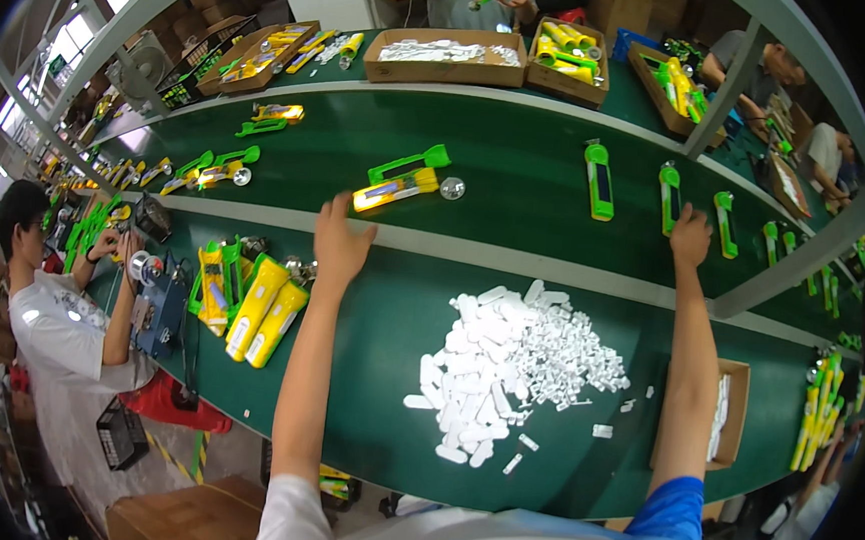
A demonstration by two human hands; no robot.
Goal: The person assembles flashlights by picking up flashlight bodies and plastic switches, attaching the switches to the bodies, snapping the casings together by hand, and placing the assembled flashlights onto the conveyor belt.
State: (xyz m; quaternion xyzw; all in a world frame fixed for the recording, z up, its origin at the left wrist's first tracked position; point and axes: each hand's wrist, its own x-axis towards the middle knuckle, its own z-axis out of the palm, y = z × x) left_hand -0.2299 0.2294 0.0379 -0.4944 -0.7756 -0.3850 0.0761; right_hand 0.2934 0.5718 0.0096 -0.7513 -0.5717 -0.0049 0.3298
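Note:
My left hand reaches over the near edge of the green belt, thumb and fingers apart. Its fingertips are by the lower end of a yellow flashlight body with a round clear lens; whether they touch is unclear. A green frame-like casing lies just behind that body. Farther right, my right hand has its fingers bent against the lower right side of a green flashlight with a dark panel. Similar green pieces lie on either side of it, one left and one right.
White plastic parts are heaped on the near table, beside a cardboard box under my right forearm. Yellow flashlight casings lie left. Filled cartons line the far shelf. A grey post stands right; a co-worker sits left.

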